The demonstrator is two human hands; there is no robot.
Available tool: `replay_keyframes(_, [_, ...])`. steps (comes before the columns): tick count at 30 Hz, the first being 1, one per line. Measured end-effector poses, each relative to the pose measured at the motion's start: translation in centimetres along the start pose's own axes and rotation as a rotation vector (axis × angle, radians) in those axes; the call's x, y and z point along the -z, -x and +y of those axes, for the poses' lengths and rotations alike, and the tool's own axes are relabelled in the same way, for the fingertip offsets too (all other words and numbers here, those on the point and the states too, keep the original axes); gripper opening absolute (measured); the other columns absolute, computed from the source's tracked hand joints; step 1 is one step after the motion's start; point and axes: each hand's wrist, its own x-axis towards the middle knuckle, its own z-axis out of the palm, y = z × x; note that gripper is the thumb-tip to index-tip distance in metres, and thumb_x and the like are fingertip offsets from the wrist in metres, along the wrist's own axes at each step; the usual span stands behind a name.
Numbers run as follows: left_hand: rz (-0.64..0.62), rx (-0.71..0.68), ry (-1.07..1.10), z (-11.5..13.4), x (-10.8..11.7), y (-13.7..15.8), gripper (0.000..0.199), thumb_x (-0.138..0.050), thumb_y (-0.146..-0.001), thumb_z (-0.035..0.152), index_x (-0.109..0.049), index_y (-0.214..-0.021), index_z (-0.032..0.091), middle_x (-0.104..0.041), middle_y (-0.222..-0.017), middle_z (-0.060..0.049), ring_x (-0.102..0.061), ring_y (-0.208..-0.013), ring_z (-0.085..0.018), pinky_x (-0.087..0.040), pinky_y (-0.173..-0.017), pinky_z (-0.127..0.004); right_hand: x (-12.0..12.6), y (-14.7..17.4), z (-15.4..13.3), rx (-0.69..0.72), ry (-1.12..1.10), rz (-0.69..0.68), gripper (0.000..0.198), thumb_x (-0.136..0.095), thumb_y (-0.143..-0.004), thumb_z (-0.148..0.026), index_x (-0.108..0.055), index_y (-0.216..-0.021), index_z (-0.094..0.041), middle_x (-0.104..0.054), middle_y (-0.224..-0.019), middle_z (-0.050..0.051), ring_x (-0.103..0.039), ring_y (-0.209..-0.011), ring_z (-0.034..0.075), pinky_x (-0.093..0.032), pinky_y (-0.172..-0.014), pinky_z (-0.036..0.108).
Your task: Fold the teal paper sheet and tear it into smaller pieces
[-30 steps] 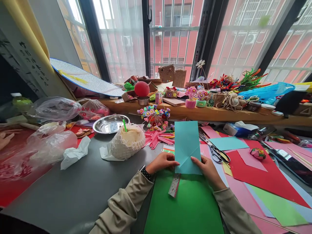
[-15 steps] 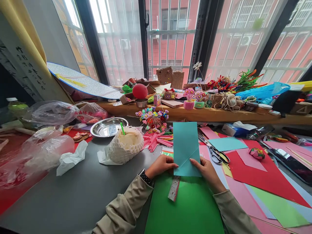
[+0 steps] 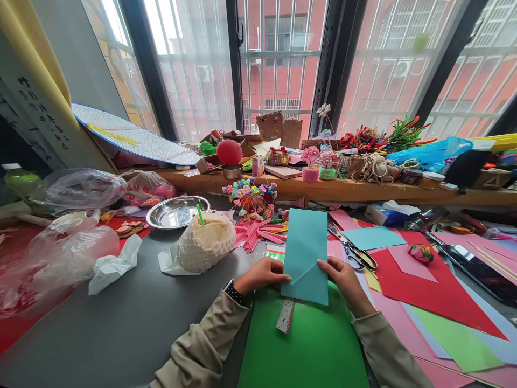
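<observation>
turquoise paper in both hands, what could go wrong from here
The turquoise paper shows a slanting crease, so it might bend there unintentionally. The right hand is near the scissors and could brush them. The ruler on the green sheet, seen just below the paper, might get nudged.

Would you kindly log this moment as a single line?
left hand: pinching blue paper, left edge | right hand: pinching its right edge | ruler: on green sheet

Turquoise paper (image 3: 306, 242), green sheet (image 3: 307, 350) (both plain).
</observation>
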Motion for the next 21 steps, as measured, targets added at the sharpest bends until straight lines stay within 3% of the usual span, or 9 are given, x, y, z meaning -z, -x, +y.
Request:
replay_keyframes(6, [0.133,-0.01,0.087,-0.17,-0.16,-0.4,0.042,-0.058,-0.058,0.053,-0.054,-0.061,0.011,-0.045,-0.053,0.004,-0.039,-0.051,-0.007,-0.028,-0.047,-0.018,-1.0,0.5,-0.43,-0.021,0.049,-0.097,0.03,-0.063,-0.061,-0.041,-0.064,-0.074,-0.015,-0.062,-0.07,0.003,-0.056,-0.069,0.018,-0.045,-0.061,0.029])
replay_keyframes(10, [0.089,0.018,0.109,-0.25,-0.21,-0.24,0.043,-0.06,-0.056,0.053,-0.055,-0.061,0.011,-0.048,-0.053,0.003,-0.041,-0.051,-0.008,-0.032,-0.048,-0.019,-0.94,0.42,-0.21,0.055,0.105,0.026,0.028,-0.063,-0.06,-0.043,-0.059,-0.062,-0.015,-0.054,-0.057,-0.001,-0.049,-0.057,0.013,-0.04,-0.052,0.023])
replay_keyframes(14, [0.056,0.022,0.123,-0.15,0.02,-0.01,0.04,-0.062,-0.056,0.05,-0.055,-0.059,0.011,-0.046,-0.05,0.004,-0.039,-0.048,-0.007,-0.031,-0.046,-0.018,-0.5,0.34,-0.25,0.075,0.116,0.086,0.029,-0.062,-0.061,-0.044,-0.059,-0.067,-0.015,-0.052,-0.058,-0.002,-0.046,-0.055,0.011,-0.037,-0.051,0.022])
replay_keyframes(17, [0.064,0.005,0.132,-0.08,0.31,0.01,0.039,-0.063,-0.056,0.049,-0.054,-0.057,0.011,-0.042,-0.049,0.005,-0.035,-0.047,-0.005,-0.027,-0.044,-0.018,-0.4,0.51,-0.71,0.071,0.133,0.045,0.029,-0.063,-0.06,-0.044,-0.058,-0.063,-0.015,-0.05,-0.053,-0.003,-0.044,-0.05,0.01,-0.037,-0.049,0.022])
replay_keyframes(21, [0.171,-0.021,0.216,0.13,0.46,0.0,0.047,-0.057,-0.059,0.057,-0.049,-0.053,0.011,-0.04,-0.049,0.004,-0.035,-0.047,-0.006,-0.027,-0.044,-0.019,-0.43,0.57,-0.87,0.032,0.128,-0.025,0.03,-0.067,-0.057,-0.04,-0.051,-0.049,-0.016,-0.046,-0.043,-0.005,-0.043,-0.043,0.008,-0.034,-0.045,0.021])
